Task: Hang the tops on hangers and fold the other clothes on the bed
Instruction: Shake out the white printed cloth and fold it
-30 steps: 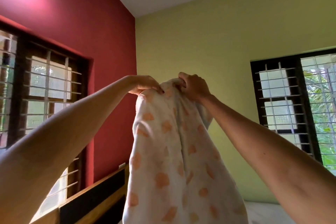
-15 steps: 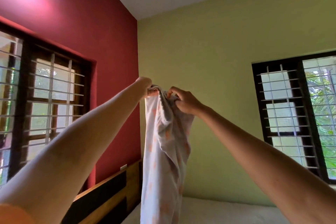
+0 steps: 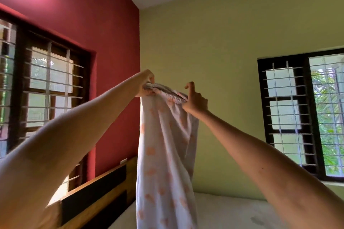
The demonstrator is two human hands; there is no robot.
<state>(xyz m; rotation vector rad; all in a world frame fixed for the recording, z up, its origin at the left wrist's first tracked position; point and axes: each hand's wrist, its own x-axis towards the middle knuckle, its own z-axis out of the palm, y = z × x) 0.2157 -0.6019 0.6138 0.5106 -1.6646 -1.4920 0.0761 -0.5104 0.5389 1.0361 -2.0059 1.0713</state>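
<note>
In the middle of the frame, the left hand (image 3: 146, 84) and the right hand (image 3: 195, 101) each grip the top edge of white pants with orange spots (image 3: 163, 154), which hang down over the bed (image 3: 223, 210).

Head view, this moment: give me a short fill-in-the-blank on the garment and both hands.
1. The left hand and right hand hold the garment by its ____ edge.
2. The garment is white with ____ motifs.
3. The wall behind the left arm is ____.
Missing: top; orange; red
</note>
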